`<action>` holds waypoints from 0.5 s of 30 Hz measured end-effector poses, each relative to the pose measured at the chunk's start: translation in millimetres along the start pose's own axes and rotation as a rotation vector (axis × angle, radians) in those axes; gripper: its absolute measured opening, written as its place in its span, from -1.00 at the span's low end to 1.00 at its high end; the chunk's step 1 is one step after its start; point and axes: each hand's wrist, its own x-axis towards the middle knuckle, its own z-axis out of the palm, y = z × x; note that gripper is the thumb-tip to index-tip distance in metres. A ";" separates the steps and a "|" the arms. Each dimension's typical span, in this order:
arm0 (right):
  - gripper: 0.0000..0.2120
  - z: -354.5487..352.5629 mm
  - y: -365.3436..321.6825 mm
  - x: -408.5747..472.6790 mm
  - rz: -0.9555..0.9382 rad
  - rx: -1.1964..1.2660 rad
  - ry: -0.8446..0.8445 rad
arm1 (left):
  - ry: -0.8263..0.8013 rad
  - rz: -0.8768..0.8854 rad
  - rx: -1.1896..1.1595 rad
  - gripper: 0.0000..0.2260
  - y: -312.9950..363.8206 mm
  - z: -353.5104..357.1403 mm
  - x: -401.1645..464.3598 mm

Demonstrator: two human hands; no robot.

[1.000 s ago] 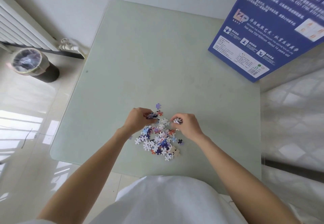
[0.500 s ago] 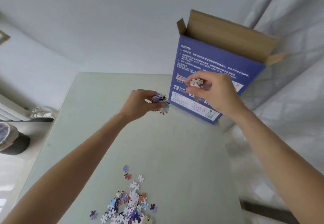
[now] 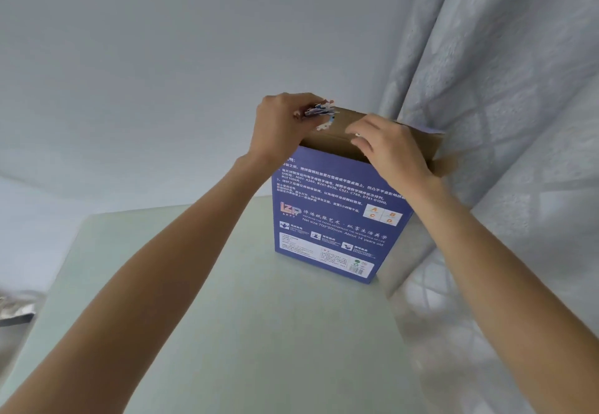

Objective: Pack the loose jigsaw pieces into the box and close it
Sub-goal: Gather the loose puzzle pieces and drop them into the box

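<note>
Here, at the centre of the frame, the left hand pinches a bunch of jigsaw pieces in a narrow grip, the pieces jutting right over the box mouth. The right hand, fingers curled at the open brown top, seems to hold something small and white, though I cannot tell what. The blue box stands upright on the tabletop.

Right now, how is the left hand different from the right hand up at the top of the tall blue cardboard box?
The left hand grips a plain bunch of colourful jigsaw pieces; the right hand shows only a tiny pale bit between its curled fingers. The left hand is at the left corner of the tall blue cardboard box; the right hand reaches over the middle of its open top. Both are raised at the opening.
</note>
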 end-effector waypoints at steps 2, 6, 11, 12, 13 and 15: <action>-0.87 2.7 4.3 -1.2 0.021 -0.018 -0.085 | -0.011 0.050 0.073 -0.83 -1.9 6.4 7.8; -0.87 1.2 4.9 -4.6 0.106 0.032 -0.167 | -0.129 0.053 0.129 -0.82 -8.9 14.4 14.6; -0.77 -2.1 -0.2 -7.9 0.203 0.055 -0.231 | -0.299 0.093 0.147 -0.83 -9.5 24.7 19.6; -0.76 -1.8 -0.9 -8.9 0.229 0.073 -0.240 | -0.340 0.107 0.199 -0.83 -8.7 26.0 22.5; -0.76 -2.0 -1.0 -10.2 0.258 0.088 -0.247 | -0.384 0.116 0.271 -0.82 -7.7 28.3 26.3; -0.78 -0.9 -1.7 -12.7 0.301 0.108 -0.233 | -0.473 0.117 0.427 -0.82 -6.5 32.9 34.1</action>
